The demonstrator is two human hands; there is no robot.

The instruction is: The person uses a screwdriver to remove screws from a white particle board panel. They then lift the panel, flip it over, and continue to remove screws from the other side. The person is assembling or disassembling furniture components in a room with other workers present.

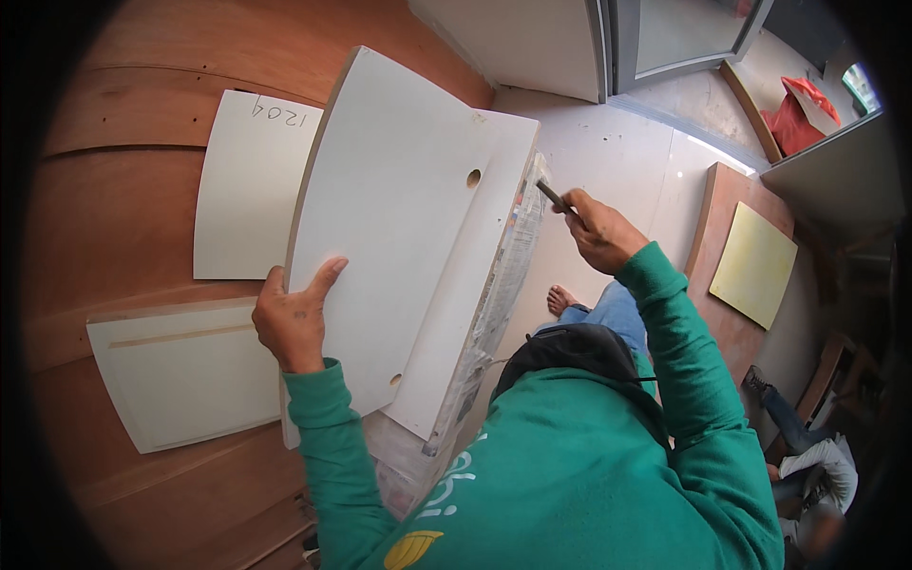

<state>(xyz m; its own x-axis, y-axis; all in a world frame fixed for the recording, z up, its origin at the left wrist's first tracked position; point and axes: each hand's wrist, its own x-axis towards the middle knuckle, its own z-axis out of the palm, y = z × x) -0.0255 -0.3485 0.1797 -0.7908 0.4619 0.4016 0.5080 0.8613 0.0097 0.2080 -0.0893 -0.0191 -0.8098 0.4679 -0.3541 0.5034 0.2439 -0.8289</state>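
A white cabinet door panel (pixel 389 199) lies tilted in front of me, with two round hinge holes along its right side. My left hand (pixel 293 313) grips its left edge, the thumb on the upper face and the fingers partly hidden at the edge. My right hand (pixel 598 231) is closed around a short, dark, bar-like tool (pixel 551 195), whose exact kind I cannot make out. The tool points up and left, close to the wrapped side of the stack and apart from the door's face. Below the door lies another white board (pixel 475 275).
Paper and clear wrapping (pixel 503 275) cover the stack's side. Two more white panels, one upper (pixel 249 190) and one lower (pixel 190 380), lie on brown plywood (pixel 123 228) at left. A yellowish board (pixel 753 266) rests at right; a person (pixel 822 475) sits at lower right. A red bag (pixel 798 119) stands beyond.
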